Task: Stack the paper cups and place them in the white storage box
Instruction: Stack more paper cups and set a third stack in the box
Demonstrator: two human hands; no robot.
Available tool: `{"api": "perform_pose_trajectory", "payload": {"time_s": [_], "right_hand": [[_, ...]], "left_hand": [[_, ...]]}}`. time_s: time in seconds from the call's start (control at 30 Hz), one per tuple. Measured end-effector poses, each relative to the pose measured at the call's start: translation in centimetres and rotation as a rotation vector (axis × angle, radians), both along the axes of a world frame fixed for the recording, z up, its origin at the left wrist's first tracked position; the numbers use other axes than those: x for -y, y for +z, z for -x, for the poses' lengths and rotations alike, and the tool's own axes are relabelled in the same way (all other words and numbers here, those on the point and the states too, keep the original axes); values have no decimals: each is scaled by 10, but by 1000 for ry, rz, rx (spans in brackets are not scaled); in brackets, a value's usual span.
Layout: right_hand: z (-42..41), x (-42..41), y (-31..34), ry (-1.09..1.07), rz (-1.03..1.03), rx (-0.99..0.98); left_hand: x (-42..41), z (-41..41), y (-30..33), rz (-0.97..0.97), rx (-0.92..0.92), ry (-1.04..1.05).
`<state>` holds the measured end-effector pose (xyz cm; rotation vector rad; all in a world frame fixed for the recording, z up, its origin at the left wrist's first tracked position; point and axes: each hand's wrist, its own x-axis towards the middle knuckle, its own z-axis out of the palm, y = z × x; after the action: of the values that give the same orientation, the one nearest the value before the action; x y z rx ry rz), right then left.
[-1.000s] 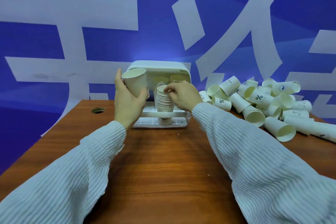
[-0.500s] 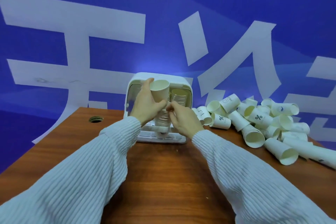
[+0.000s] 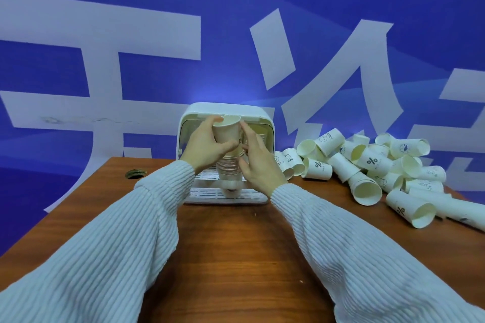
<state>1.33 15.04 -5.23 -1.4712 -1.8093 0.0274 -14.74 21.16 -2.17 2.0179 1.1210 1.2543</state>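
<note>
At far centre of the wooden table [image 3: 236,257] stands the white storage box [image 3: 225,110], open front facing the camera, w/ a slotted tray at its base. Directly in front of it, both hands work a tall stack of paper cups [image 3: 229,165], upright, its lower end down by the tray. Left hand [image 3: 206,145] wraps the top cup [image 3: 227,130] from the left, thumb across the near side, fingers curled round the wall — grasping it, cup mouth up, sitting on the stack. Right hand [image 3: 258,162] is at the stack's right side, fingers loosely extended, thumb and fingertips touching the cup walls; firm grip or just steadying, can't tell. More cups show inside the box behind the hands, partly hidden. Right of the box, a loose pile of cups [image 3: 367,165] lies on its sides across the far-right table, some printed w/ % marks. Far left, a round cable hole [image 3: 135,173] in the tabletop. White ribbed sleeves [image 3: 118,257] cover both arms.
</note>
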Motion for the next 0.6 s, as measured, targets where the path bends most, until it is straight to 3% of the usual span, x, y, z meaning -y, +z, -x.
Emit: {"api": "perform_pose_trajectory", "payload": {"time_s": [0.1,0.3,0.6], "right_hand": [[0,-5,-3,-9,5,-60],[-3,-5,-10,-86,32,-18],[-11,1,-20,-7,270,-108]], "left_hand": [[-3,-2,-8,16,-68,-11],[1,-6,-24,-3,-409,-24],[5,-16,-44,37,-327,-55]]}}
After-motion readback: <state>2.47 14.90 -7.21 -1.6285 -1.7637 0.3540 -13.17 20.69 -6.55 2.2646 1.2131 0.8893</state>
